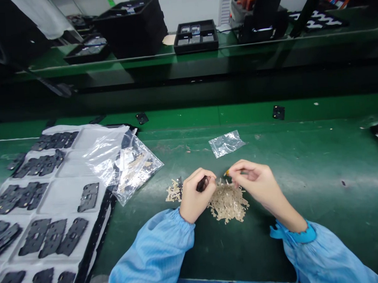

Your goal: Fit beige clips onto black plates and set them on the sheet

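Two bare hands in blue sleeves work over a green table (304, 161). The left hand (194, 198) has its fingers closed on a small dark part (202, 184); the right hand (257, 183) pinches a thin tool (226, 172) — both just above one heap of tan paper strips (227, 202). Two clear plastic bags lie nearby: a small one (226, 143) behind the hands and a larger one (127, 163) at left, overlapping a white tray (66, 169) of black plates. No writing is legible.
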`<state>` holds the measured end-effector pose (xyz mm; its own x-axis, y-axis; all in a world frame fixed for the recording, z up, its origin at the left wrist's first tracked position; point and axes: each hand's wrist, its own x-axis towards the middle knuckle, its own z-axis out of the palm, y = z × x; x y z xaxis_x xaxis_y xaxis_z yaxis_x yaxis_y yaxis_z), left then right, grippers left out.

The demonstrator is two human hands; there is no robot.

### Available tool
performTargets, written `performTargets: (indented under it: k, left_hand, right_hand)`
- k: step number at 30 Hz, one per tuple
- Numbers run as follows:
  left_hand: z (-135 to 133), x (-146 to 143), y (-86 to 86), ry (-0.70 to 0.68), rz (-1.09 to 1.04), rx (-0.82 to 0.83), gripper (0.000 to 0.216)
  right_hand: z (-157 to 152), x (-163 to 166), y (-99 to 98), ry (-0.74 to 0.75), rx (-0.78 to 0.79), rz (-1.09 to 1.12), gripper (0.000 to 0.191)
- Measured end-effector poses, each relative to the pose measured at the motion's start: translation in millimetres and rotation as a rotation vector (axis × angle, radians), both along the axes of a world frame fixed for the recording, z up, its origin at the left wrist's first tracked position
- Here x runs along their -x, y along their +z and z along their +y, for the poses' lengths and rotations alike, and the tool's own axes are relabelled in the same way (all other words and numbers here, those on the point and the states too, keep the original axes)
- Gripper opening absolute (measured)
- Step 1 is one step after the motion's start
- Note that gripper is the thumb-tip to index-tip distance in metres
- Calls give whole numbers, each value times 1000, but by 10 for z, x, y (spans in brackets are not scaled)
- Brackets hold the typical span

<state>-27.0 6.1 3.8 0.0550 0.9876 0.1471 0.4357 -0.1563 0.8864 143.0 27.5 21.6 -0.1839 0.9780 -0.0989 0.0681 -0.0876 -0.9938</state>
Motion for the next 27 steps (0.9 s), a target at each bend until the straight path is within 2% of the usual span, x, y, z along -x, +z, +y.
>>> performTargets:
  k: [3, 5, 10, 14, 17, 22, 27]
  left_hand:
    - [2, 10, 9, -48, 32, 8, 15]
    - [-8, 6, 18, -106, 69, 7, 15]
    - [-35, -22, 38, -106, 51, 7, 11]
    - [-30, -26, 34, -100, 26, 34, 10]
    - [-15, -12, 30, -101, 41, 40, 13]
    - [6, 22, 10, -70, 56, 46, 15]
    - [6, 32, -10, -157, 117, 41, 12]
  right_hand:
    - [61, -89, 22, -154, 10, 25, 11]
    - [77, -107, 19, -165, 16, 26, 12]
    - [32, -17, -38, -6, 53, -2, 11]
    - [-23, 62, -69, 99, -39, -86, 13]
    - [-30, 68, -59, 120, -62, -99, 13]
    - [20, -16, -16, 27, 6, -34, 10]
    - [64, -91, -18, -122, 20, -2, 14]
